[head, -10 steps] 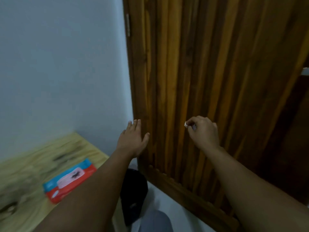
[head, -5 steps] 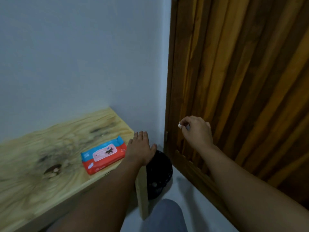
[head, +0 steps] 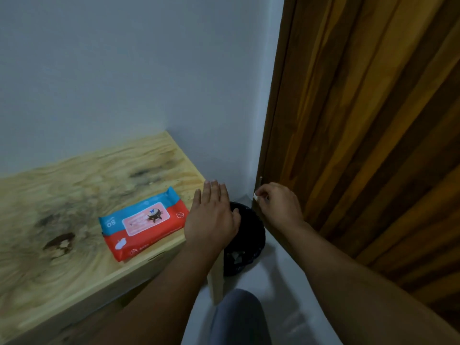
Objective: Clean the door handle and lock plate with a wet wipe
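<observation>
My right hand [head: 280, 207] has its fingers curled round a small white wad, the wet wipe [head: 256, 196], held above the black bin [head: 249, 235] close to the edge of the wooden door [head: 361, 120]. My left hand [head: 211, 215] hovers flat, fingers straight, over the right end of the wooden table [head: 74, 185] and the bin's left rim. A red and blue wet wipe pack [head: 144, 220] lies on the table just left of that hand. The door handle and lock plate are out of view.
A pale wall [head: 149, 70] stands behind the table. The bin sits on the light floor [head: 281, 295] in the corner between table leg and door. My knee in grey fabric [head: 239, 317] shows at the bottom.
The view has swung left and down, away from the door. Both hands have dropped toward the bin; the left now hovers by the table's end, and the right still holds the wipe.
</observation>
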